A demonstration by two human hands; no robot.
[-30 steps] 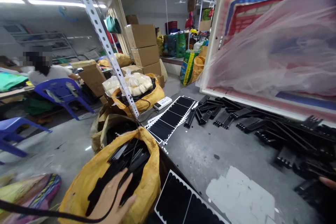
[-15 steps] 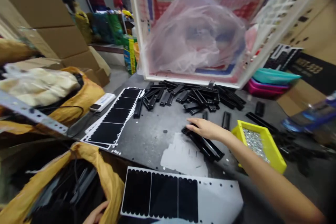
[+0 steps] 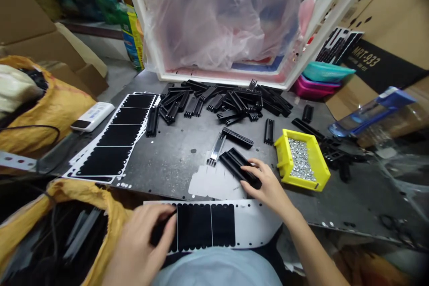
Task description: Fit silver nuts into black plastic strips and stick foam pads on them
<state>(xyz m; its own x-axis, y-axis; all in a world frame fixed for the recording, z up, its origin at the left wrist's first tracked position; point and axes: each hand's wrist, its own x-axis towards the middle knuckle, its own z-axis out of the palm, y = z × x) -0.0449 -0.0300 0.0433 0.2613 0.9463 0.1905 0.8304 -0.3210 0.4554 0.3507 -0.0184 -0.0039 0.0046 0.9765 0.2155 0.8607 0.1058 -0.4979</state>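
Observation:
My left hand (image 3: 140,246) rests on the left end of a white backing sheet (image 3: 261,228) that carries black scalloped stickers (image 3: 201,225); its fingers are curled over the leftmost sticker. My right hand (image 3: 266,183) lies on a small stack of long black plastic parts (image 3: 236,163) in the middle of the dark table (image 3: 174,161), fingers closed round the stack's near end. A yellow bin (image 3: 284,161) of small silver screws stands just right of that hand.
A heap of black plastic parts (image 3: 231,96) lies before a tilted white crate (image 3: 321,22) lined with pink plastic. More sticker sheets (image 3: 120,134) and a white remote (image 3: 92,116) sit at left. Yellow sacks (image 3: 73,196) stand beside the table. Teal and pink trays (image 3: 321,76) sit at right.
The view swung right and down onto the table. My left hand left the yellow sack and came onto the sticker sheet. My right hand drew the black stack nearer.

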